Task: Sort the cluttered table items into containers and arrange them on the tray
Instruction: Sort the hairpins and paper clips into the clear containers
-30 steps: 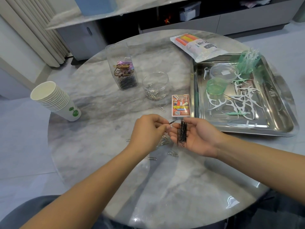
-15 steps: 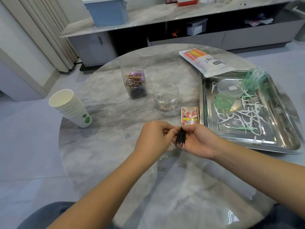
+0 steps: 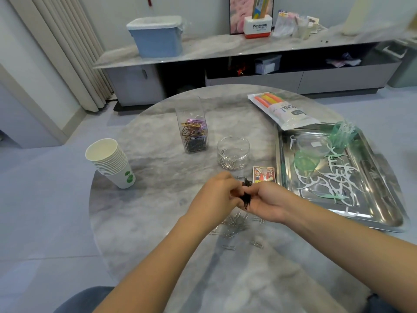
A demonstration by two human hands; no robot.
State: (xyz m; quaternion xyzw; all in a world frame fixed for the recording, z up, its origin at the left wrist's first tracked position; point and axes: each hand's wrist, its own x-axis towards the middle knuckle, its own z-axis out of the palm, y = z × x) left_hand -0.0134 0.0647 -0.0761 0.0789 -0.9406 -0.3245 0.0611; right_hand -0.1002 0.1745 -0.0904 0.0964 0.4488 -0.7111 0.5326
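Above the round marble table, my left hand (image 3: 216, 195) and my right hand (image 3: 268, 202) meet around a bundle of black hairpins (image 3: 247, 196); fingers of both curl round it. Below them several loose silver paper clips (image 3: 234, 224) lie scattered. Behind stand a tall clear box (image 3: 193, 125) with coloured clips and dark pins, and a round glass jar (image 3: 233, 152) holding paper clips. The steel tray (image 3: 383, 213) at the right carries white and green floss picks (image 3: 334, 177), a clear lid and a green cup.
A stack of paper cups (image 3: 110, 161) stands at the table's left edge. A small card pack (image 3: 264, 175) lies beside the tray, and a plastic bag of coloured items (image 3: 282, 109) rests at the back right. A low cabinet runs behind the table.
My right hand has closed round the hairpins that lay on its open palm, and my left hand has joined it on the bundle. The view has tilted up.
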